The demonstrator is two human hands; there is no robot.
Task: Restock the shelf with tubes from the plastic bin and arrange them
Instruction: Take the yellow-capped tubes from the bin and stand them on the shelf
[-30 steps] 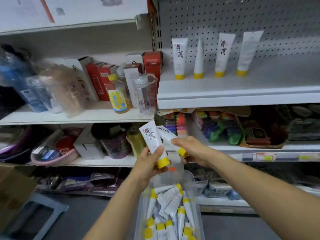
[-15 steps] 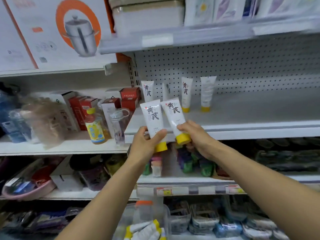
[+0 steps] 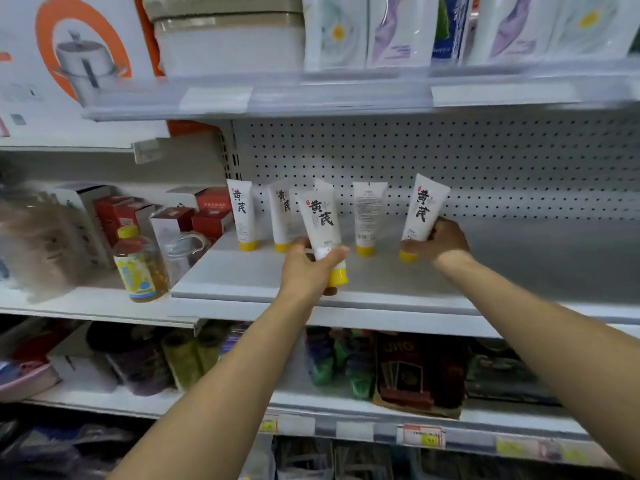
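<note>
White plastic with a yellow cap and black characters makes the first tube (image 3: pixel 320 223). The left hand (image 3: pixel 311 268) grasps it around its lower part, with the thumb on the front and the other fingers behind. Its cap points down, its top leans a little to the left, and it is over the front part of the shelf (image 3: pixel 381 285). A fingertip shows under the cap.

The second tube (image 3: pixel 424 209) is of the same kind. The right hand (image 3: pixel 440 242) clasps its lower part from the right side with curled fingers. Its cap is down, very near the shelf surface, but I cannot tell if it touches. Its top leans to the right.

Between the two hands one back-label tube (image 3: pixel 367 216) stands on its cap, with the small print facing out. Beyond the left hand and to its left stand two front-label tubes (image 3: pixel 242 216), and the first tube partly hides another one.

Behind all of them is a grey pegboard (image 3: pixel 485 168). Further left of the left hand, on a lower neighbouring shelf, are a yellow-capped bottle (image 3: pixel 138 268), a clear jug (image 3: pixel 183 251) and red boxes (image 3: pixel 211 216). Above the hands, flat packets (image 3: pixel 388 29) stand on an upper shelf. Below the forearms there are coloured goods, too blurred to name.
</note>
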